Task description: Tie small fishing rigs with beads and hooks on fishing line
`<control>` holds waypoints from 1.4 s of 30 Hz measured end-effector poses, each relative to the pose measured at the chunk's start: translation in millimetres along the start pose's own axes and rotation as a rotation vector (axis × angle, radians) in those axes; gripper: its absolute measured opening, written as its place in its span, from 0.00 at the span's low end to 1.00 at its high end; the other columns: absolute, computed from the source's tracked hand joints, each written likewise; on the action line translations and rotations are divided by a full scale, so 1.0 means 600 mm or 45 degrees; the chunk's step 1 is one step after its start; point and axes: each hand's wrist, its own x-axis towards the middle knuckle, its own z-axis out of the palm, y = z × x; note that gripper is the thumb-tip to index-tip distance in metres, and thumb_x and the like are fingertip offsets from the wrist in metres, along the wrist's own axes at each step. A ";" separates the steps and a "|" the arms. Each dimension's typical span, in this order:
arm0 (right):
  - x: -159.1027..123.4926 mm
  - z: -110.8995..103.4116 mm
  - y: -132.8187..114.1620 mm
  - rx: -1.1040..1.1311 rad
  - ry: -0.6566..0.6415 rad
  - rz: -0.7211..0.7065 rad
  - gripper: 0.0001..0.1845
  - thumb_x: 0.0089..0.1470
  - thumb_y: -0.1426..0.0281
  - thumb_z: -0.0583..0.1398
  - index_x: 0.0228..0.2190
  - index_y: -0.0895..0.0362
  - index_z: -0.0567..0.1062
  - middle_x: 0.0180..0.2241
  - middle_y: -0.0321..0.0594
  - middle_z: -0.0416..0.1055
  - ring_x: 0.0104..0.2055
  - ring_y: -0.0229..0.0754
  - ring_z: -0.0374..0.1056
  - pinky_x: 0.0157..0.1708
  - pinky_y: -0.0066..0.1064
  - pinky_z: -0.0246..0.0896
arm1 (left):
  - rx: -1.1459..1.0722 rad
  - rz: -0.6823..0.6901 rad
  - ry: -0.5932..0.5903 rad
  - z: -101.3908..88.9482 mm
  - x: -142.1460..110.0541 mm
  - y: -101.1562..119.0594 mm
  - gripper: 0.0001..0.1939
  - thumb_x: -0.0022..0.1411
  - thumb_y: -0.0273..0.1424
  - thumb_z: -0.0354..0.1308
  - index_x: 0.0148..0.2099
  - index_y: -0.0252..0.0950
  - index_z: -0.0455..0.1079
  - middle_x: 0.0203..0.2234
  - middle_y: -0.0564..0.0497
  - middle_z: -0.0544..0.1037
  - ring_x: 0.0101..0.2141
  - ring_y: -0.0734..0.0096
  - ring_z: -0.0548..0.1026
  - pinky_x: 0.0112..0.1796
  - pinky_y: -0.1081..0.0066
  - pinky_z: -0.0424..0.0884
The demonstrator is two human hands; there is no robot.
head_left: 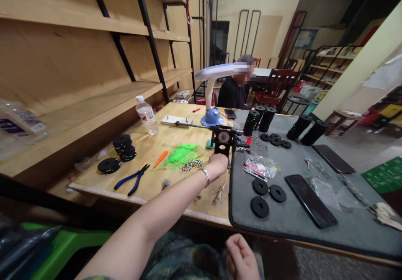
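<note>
My left hand (218, 163), with a silver bracelet (205, 177) at the wrist, is closed at the lower part of a black device (223, 137). This device has a round dial and a long thin rod pointing left; my fingertips are hidden behind the hand. Low in front of the table edge, my right hand (241, 258) is curled closed, and whatever it may hold cannot be made out. Left of the device lie bright green thin strands (182, 155) and a pile of multicoloured beads (191, 165). A small bundle of wire-like pieces (220, 194) lies near my left forearm.
Blue-handled pliers (133, 180), an orange tool (161, 159), a bottle (147, 116) and a blue-white lamp (211, 114) stand or lie leftward. On the grey mat (251, 219) are black foam discs (260, 206), stacked rolls and a phone (310, 200). A person (233, 92) sits beyond.
</note>
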 end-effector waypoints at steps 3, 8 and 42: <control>-0.007 0.004 -0.002 0.008 0.021 0.000 0.27 0.38 0.46 0.67 0.22 0.54 0.65 0.11 0.20 0.45 0.13 0.28 0.38 0.13 0.21 0.34 | -0.031 0.054 0.023 -0.013 -0.021 -0.010 0.16 0.64 0.35 0.57 0.52 0.33 0.67 0.48 0.44 0.72 0.44 0.62 0.74 0.43 0.58 0.73; -0.017 0.015 -0.009 0.024 0.040 -0.032 0.26 0.40 0.48 0.67 0.22 0.55 0.66 0.12 0.20 0.46 0.14 0.28 0.39 0.14 0.20 0.35 | -0.214 0.233 0.159 -0.054 -0.113 -0.051 0.09 0.64 0.28 0.52 0.40 0.30 0.72 0.37 0.41 0.77 0.40 0.61 0.74 0.42 0.63 0.68; -0.042 0.091 -0.006 -0.481 0.045 -0.242 0.17 0.50 0.59 0.61 0.21 0.55 0.64 0.16 0.26 0.52 0.18 0.32 0.46 0.17 0.23 0.41 | -2.358 -0.320 -0.187 0.156 -0.360 -0.133 0.19 0.50 0.32 0.68 0.43 0.35 0.67 0.30 0.50 0.76 0.29 0.74 0.71 0.25 0.76 0.59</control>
